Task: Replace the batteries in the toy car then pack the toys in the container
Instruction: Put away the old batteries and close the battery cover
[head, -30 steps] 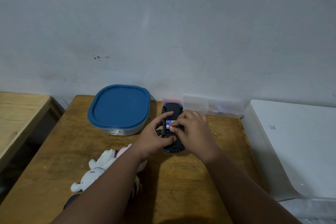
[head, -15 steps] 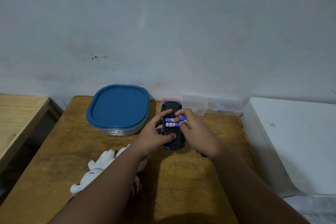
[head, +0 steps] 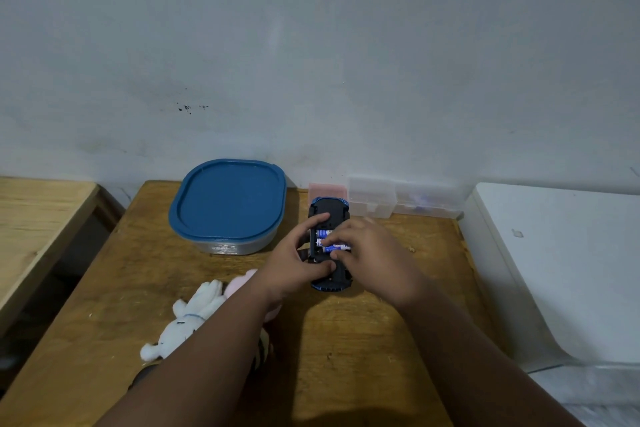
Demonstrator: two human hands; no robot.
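- Seating a blue battery (head: 335, 247) in the open bay of the upturned toy car (head: 327, 210) is, we judge, the step in hand; the car lies on the table (head: 346, 343), just right of the container (head: 228, 204).
- Our right hand (head: 375, 255) pinches that battery, and our left hand (head: 296, 262) grips the car between thumb and forefinger.
- Next we must press it flat, then fit the bay's cover, which we cannot see.
- The container is lidded, and the plush toys (head: 188, 324) wait beside our left forearm.

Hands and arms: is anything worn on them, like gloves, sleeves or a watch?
Nothing worn. The left hand and right hand are bare, with no gloves, rings or watch visible. The forearms are uncovered to the picture's edge; no sleeves show.
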